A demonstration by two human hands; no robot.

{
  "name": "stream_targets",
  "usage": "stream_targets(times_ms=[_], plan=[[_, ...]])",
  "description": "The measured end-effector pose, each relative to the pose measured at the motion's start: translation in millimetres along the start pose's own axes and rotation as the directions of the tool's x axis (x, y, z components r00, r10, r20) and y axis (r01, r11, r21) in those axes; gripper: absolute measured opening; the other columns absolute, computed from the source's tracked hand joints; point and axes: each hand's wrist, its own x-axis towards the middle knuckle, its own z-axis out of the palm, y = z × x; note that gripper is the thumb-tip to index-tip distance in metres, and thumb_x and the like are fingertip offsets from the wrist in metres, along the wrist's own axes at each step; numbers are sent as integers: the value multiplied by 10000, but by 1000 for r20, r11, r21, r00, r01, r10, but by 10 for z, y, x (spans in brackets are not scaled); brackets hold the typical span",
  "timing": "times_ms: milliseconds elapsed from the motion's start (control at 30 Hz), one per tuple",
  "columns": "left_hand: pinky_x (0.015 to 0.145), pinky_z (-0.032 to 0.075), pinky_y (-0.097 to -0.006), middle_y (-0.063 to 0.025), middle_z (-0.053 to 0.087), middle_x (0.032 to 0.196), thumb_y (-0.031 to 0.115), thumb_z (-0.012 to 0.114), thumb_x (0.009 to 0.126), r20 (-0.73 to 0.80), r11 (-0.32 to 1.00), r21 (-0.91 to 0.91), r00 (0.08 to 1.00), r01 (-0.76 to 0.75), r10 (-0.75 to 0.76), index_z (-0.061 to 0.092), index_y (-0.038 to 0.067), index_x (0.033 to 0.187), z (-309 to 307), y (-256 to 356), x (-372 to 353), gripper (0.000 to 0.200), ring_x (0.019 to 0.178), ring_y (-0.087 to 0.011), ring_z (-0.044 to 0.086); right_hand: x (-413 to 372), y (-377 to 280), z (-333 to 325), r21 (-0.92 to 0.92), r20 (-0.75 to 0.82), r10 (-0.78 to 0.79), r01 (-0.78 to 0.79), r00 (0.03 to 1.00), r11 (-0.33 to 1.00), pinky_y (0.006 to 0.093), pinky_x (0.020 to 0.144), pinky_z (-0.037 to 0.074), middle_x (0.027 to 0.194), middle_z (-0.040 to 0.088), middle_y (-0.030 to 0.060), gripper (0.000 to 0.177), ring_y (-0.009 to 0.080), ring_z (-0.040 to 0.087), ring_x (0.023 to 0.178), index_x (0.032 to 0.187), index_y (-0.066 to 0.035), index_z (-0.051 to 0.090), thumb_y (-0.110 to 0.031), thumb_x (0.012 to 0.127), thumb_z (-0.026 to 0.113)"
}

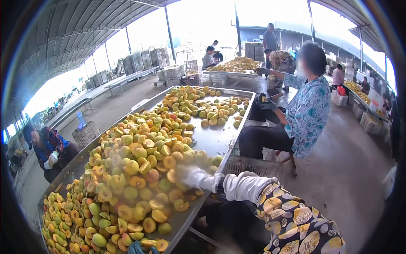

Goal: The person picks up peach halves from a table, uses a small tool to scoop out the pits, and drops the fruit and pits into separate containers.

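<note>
The right hand in a pale glove (192,177) was blurred against yellow-green halved fruit (146,163) heaped on a long metal table (213,142), its grip unclear, like that of the cropped blue-gloved left hand (137,249); light fingers would have spared the cut flesh

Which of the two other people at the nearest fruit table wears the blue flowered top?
The co-worker seated at the right side of the table; the person on the opposite side wears dark plaid.
</note>
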Motion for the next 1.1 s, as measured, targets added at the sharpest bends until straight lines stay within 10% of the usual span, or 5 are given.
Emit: stream_targets(times_ms=[33,500,567,900,1100], plan=[[1087,409,-496,-269,605,1313,457,633,907,8,1000,4,1000,-16,16,574,10,1364,-6,11,-16,642,1260,-435,534,-296,-383,-125,378,-44,24,-6,999,926,415,977,509,1245,665,161,574,343,641,1141,1416,-130,522,-488,969,567],[964,445,-483,-199,616,1156,383,746,792,-143,992,-39,982,119,-123,620,30,1215,-68,46,-32,566,1076,-402,573,-439,-2845,553,207,348,-395,342,850,917,497,774,544,934,715,212,490,401,689,891,1175,-73,636,-500,943,573],[964,451,-472,-189,623,1155,377,743,799,-207,989,-66,967,135,-146,632,35,1199,83,17,-8,538,1068,-394,583,-455,-2881,316,31,442,-524,571,729,820,504,803,541,967,708,202,478,401,684,938,1202,-87,625,-479,931,588],[919,505,-482,-220,663,1123,298,723,855,-439,964,-180,861,196,-257,640,-3,1173,-57,-706,125,446,1038,-411,633,-784,-1332,-467,-295,362,-22,137,932,946,468,860,544,1046,711,178,515,364,670,1010,1252,-126,636,-485,882,634],[836,536,-490,-267,683,1034,508,777,777,58,977,7,975,213,-213,595,-10,1189,65,-751,965,686,960,-421,660,-951,-1577,65,145,232,-319,292,919,945,472,846,539,1021,688,181,418,381,670,990,1129,-140,675,-491,908,624]])
